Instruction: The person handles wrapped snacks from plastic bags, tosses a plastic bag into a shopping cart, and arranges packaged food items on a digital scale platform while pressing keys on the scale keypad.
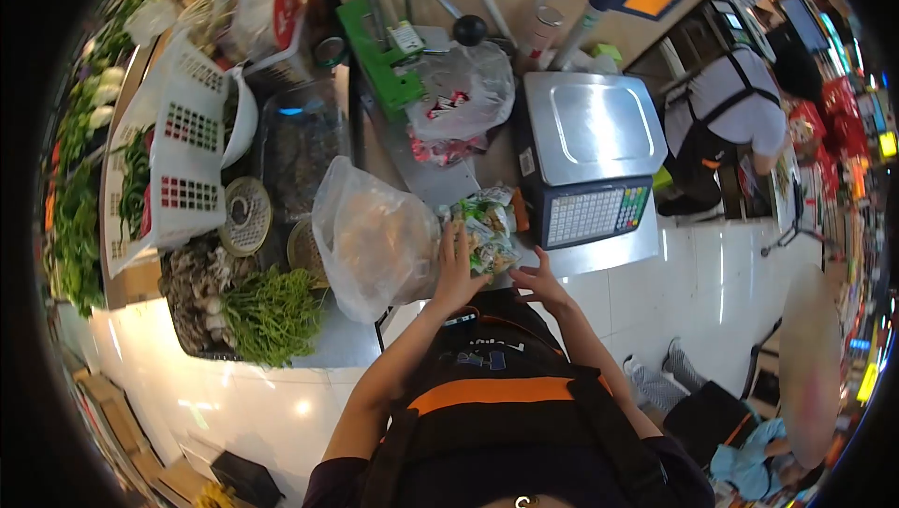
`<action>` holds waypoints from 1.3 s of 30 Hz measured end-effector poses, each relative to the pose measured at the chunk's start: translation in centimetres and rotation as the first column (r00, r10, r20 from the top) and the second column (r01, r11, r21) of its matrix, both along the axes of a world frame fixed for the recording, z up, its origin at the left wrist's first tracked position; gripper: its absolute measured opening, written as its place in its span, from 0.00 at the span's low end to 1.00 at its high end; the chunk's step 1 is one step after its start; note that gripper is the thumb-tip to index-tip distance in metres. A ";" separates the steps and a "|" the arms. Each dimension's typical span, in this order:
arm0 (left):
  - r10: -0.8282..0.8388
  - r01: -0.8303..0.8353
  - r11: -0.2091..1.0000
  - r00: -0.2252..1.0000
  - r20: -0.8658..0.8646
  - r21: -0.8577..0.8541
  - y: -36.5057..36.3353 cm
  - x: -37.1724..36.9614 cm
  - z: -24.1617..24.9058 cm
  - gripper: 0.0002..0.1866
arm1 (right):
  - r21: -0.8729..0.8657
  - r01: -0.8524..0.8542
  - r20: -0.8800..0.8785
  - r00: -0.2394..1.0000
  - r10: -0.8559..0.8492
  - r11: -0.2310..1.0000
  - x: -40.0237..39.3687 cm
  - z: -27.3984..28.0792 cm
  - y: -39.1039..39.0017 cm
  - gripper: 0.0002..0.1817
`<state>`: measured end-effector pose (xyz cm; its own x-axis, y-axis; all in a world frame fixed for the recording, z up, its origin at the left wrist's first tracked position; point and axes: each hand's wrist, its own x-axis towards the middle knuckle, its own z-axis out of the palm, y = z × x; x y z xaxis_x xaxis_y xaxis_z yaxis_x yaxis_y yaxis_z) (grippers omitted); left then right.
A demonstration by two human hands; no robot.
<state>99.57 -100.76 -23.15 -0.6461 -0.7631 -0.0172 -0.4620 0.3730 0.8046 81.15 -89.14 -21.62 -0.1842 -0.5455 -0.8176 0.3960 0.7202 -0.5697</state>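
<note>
Crinkled green-and-white plastic packets point(489, 232) lie at the front edge of the metal counter. My left hand point(456, 274) rests against their left side, fingers stretched forward and thumb apart. At their lower right is my right hand point(541, 285), its fingers spread and holding nothing. A large clear plastic bag point(370, 236) with pale orange contents stands just left of my left hand. Beyond the packets, to the right, is a weighing scale point(596, 129) with a keypad. A small orange-brown block point(520, 210) sits between the packets and the scale.
A green bag-sealing device point(379, 58) stands behind a clear bag of small red pieces point(459, 101). On the left are a white basket point(192, 147), leafy greens point(272, 316) and mushrooms point(201, 283). Two people point(726, 110) are on the right, one at the lower corner.
</note>
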 end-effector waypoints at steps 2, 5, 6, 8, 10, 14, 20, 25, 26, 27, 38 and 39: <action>0.044 -0.044 0.999 0.998 0.045 -0.002 -1.5 -2.2 -1.1 0.63 | -0.009 0.153 0.153 0.977 -0.149 0.988 1.6 -1.0 0.5 0.62; -0.039 0.087 0.974 0.974 0.225 -0.207 -4.7 -4.9 -1.4 0.66 | 0.055 0.366 0.282 0.887 -0.366 0.929 3.7 -2.6 -0.6 0.66; -0.068 0.131 0.969 0.957 0.281 -0.210 -5.6 -5.6 -1.5 0.68 | 0.051 0.396 0.289 0.873 -0.393 0.917 4.2 -3.1 -1.0 0.66; -0.119 0.214 0.954 0.914 0.389 -0.210 -7.0 -6.8 -2.1 0.71 | 0.044 0.450 0.302 0.845 -0.441 0.892 5.2 -3.5 -1.8 0.66; -0.187 0.242 0.968 0.868 0.460 -0.061 -8.2 -8.0 -2.4 0.71 | 0.045 0.507 0.307 0.813 -0.495 0.860 6.0 -4.1 -2.9 0.65; -0.201 0.263 0.965 0.781 0.591 -0.019 -8.7 -9.2 -2.9 0.66 | 0.036 0.603 0.343 0.742 -0.577 0.797 6.0 -5.2 -4.5 0.59; -0.187 0.191 0.981 0.847 0.497 0.044 -7.6 -9.3 -4.7 0.48 | -0.156 0.615 0.559 0.700 -0.444 0.773 5.2 -7.4 -5.1 0.35; -0.025 0.005 0.997 0.966 0.258 0.075 -6.5 -8.6 -5.2 0.40 | -0.056 0.738 0.636 0.545 -0.546 0.672 5.4 -7.1 -6.3 0.29; 0.042 -0.050 0.998 0.975 0.219 0.029 -6.2 -8.5 -5.1 0.39 | -0.096 0.742 0.640 0.556 -0.530 0.663 5.5 -6.9 -6.5 0.29; 0.088 -0.096 0.995 0.983 0.160 0.042 -6.0 -8.5 -5.0 0.35 | -0.137 0.736 0.640 0.576 -0.508 0.663 5.6 -6.7 -6.8 0.30; 0.500 -0.240 0.754 0.814 -0.297 0.611 -6.4 -6.7 -0.6 0.20 | -0.270 0.623 0.233 0.782 -0.578 0.734 6.3 0.0 -11.5 0.27; 0.516 -0.242 0.735 0.806 -0.290 0.633 -6.4 -6.6 -0.2 0.20 | -0.367 0.556 0.116 0.823 -0.556 0.746 6.5 -1.0 -11.8 0.26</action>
<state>92.98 -107.19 -23.38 -0.3454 -0.8866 -0.3077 -0.0283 -0.3179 0.9477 87.64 -100.96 -22.65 -0.5510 -0.6043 -0.5755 0.6589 0.1081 -0.7444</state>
